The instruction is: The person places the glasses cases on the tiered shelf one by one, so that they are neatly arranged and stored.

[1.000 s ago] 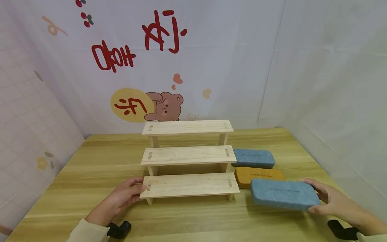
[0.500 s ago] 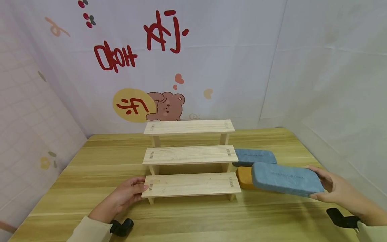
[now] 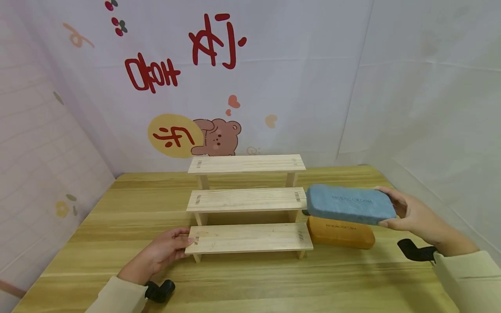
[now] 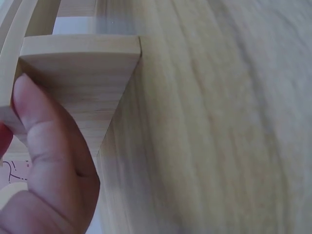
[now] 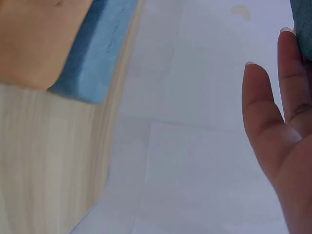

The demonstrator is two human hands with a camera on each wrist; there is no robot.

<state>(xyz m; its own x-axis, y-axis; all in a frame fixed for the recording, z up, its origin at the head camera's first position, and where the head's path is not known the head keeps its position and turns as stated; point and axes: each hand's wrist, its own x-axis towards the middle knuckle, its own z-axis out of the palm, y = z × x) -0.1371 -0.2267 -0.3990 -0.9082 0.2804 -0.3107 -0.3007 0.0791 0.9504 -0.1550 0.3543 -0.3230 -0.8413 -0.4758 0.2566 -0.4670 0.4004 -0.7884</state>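
A pale wooden three-tier stand (image 3: pixel 246 200) stands on the table in the head view. My left hand (image 3: pixel 164 252) pinches the left end of its lowest board, thumb on one face and fingers on the other, as the left wrist view (image 4: pixel 53 161) also shows. My right hand (image 3: pixel 416 217) grips the right end of a blue oblong case (image 3: pixel 350 203) with printed lettering, held raised beside the middle board. Below it lies an orange case (image 3: pixel 340 234), partly covered from sight. Another blue case (image 5: pixel 95 63) lies behind the orange one, almost wholly hidden in the head view.
The wood-grain table (image 3: pixel 242 282) reaches to a white printed curtain (image 3: pixel 297 78) at the back. More pale cloth (image 3: pixel 438 108) hangs along the right side, close to the right hand.
My right hand has raised the blue case and carried it away from me and leftward, over the orange case towards the stand. My left hand keeps its place on the lowest board.
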